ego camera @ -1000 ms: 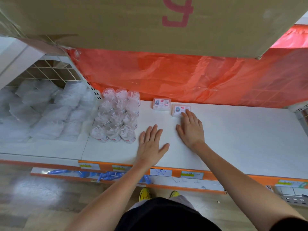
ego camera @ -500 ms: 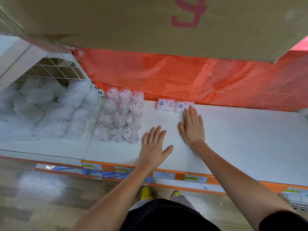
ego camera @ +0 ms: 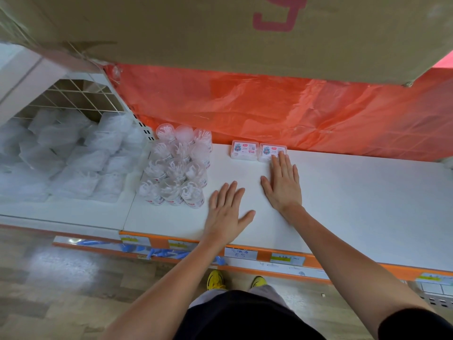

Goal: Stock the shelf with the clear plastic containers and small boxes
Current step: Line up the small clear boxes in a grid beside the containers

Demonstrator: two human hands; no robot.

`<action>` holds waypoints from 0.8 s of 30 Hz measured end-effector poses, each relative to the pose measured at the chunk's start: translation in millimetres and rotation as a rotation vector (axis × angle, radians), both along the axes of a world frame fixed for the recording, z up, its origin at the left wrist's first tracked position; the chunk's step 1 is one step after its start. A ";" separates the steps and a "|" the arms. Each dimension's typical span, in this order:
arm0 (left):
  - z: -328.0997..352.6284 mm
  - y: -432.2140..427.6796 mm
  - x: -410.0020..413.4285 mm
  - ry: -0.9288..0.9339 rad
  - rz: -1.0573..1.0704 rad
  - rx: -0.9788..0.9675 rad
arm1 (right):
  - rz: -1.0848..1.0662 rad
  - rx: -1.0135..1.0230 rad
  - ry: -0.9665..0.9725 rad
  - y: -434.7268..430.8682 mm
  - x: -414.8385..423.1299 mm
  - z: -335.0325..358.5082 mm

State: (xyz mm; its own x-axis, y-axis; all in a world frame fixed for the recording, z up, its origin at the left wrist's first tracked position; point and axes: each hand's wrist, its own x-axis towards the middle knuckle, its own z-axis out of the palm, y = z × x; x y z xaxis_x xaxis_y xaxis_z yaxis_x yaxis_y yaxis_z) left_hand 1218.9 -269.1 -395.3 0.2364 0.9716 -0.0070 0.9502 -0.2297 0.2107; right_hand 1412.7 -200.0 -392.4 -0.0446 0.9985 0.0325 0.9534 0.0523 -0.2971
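Two small clear boxes with printed labels lie side by side at the back of the white shelf (ego camera: 355,204), the left box (ego camera: 244,149) and the right box (ego camera: 272,151). My right hand (ego camera: 284,182) lies flat on the shelf, its straight fingertips touching the right box's front edge. My left hand (ego camera: 226,209) rests flat on the shelf, fingers spread, nearer the front edge. Several clear round plastic containers (ego camera: 179,168) stand in rows to the left of my left hand.
An orange plastic sheet (ego camera: 294,111) hangs behind the shelf. A large cardboard box (ego camera: 196,33) overhangs from above. White plastic-wrapped packs (ego camera: 66,158) fill the bay to the left, backed by a wire grid (ego camera: 73,96). Price labels run along the orange shelf edge (ego camera: 245,251).
My right hand has pushed the right box back until it sits beside the left box. My left hand has stayed flat on the shelf.
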 end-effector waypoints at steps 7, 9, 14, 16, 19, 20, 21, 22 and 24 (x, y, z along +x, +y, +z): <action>1.8 -0.4 0.0 -0.014 0.003 -0.013 | -0.038 0.021 0.003 -1.7 -0.8 0.4; 2.0 -0.5 0.1 -0.014 0.008 -0.017 | -0.038 0.027 0.006 -2.5 -1.3 0.9; 3.5 -1.3 0.5 -0.015 0.012 -0.020 | -0.023 0.016 -0.004 -2.4 -1.0 1.1; 4.0 -1.5 1.1 -0.016 0.021 -0.018 | -0.024 0.020 -0.007 -2.3 -1.2 1.0; 4.2 -1.4 1.4 -0.005 0.028 -0.036 | -0.025 0.019 0.017 -2.9 -1.1 3.1; 5.0 -1.5 1.4 0.003 0.028 -0.038 | -0.024 0.019 0.027 -3.0 -1.0 4.0; 5.9 -1.3 1.4 0.010 0.027 -0.045 | -0.023 0.021 0.037 -3.1 -0.9 4.9; 6.8 -1.1 1.5 0.016 0.027 -0.056 | -0.022 0.024 0.048 -3.1 -1.0 5.9; 8.3 -1.1 2.4 0.024 0.030 -0.072 | -0.024 0.030 0.074 -3.3 -0.9 7.5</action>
